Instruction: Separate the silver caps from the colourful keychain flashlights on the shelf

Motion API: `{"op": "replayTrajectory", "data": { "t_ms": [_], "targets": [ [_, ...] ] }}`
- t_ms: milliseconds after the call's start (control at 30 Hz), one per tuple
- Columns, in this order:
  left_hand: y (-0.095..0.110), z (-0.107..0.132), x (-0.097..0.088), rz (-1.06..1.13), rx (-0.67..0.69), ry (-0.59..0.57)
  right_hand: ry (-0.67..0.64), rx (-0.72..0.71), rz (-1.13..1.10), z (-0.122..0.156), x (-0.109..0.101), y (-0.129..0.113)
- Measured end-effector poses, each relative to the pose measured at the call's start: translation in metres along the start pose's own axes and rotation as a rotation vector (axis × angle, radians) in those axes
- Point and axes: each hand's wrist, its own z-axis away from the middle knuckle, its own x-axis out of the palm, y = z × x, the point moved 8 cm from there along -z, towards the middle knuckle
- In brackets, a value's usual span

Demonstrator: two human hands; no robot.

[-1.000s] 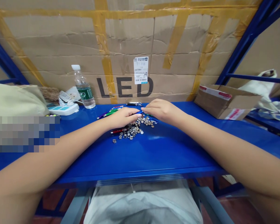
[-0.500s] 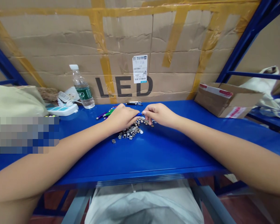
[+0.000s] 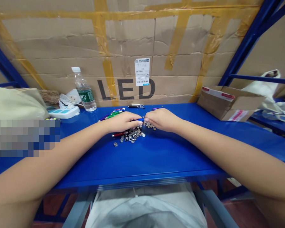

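My left hand (image 3: 123,122) is closed around a blue pen (image 3: 140,119), whose end points right. At that end the fingers of my right hand (image 3: 162,119) are pinched together; whatever small part they cover is hidden. Beneath and in front of both hands lies a pile of small shiny metal pieces (image 3: 133,135). A dark red pen (image 3: 120,134) rests at the pile's left edge. Just beyond my left hand are a green pen (image 3: 114,115) and several other coloured pens.
Black and silver pens (image 3: 136,106) lie at the back of the blue table (image 3: 142,161), before a large cardboard box (image 3: 123,41). A water bottle (image 3: 85,91) and white power strip (image 3: 64,112) stand left. An open carton (image 3: 228,103) sits right.
My left hand has lowered and turned, uncovering the dark red pen. My right hand's fingers have curled in closer against the blue pen's end.
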Motion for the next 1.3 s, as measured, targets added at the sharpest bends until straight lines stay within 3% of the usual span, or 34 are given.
{"op": "replayTrajectory", "data": {
  "t_ms": [100,167,333,433,533,633,733,800,900,1000,1167,1300],
  "targets": [
    [-0.001,0.001,0.003,0.083,-0.052,-0.008,0.016,0.014,0.064,0.001,0.002,0.000],
    [0.005,0.000,0.000,-0.005,-0.016,0.048,0.079,0.094,-0.067,0.001,0.000,0.003],
    [0.024,0.002,-0.013,-0.601,0.037,0.323,0.222,0.399,-0.574,0.004,0.004,0.011],
    [0.039,0.005,-0.017,-0.904,0.078,0.438,0.161,0.553,-0.865,0.006,0.015,0.008],
    [0.045,0.004,-0.020,-1.019,0.110,0.445,0.063,0.618,-1.059,0.004,0.020,0.007],
    [0.036,0.000,-0.026,-0.998,0.020,0.438,-0.004,0.550,-0.920,0.001,0.008,0.022],
    [0.016,-0.001,-0.029,-0.915,-0.116,0.396,0.091,0.431,-0.418,0.004,-0.021,0.056],
    [0.002,0.001,-0.027,-0.883,-0.166,0.337,0.029,0.366,-0.193,0.011,-0.025,0.074],
    [-0.013,0.004,-0.024,-0.863,-0.227,0.261,-0.234,0.315,-0.222,0.020,-0.002,0.086],
    [-0.020,0.005,-0.023,-0.822,-0.275,0.227,-0.357,0.237,-0.231,0.021,0.015,0.076],
    [-0.017,0.002,-0.017,-0.672,-0.259,0.218,-0.396,0.228,-0.148,0.016,0.027,0.066],
    [-0.016,0.000,-0.012,-0.411,-0.296,0.256,-0.260,0.221,-0.145,0.012,0.013,0.060]
  ]
}}
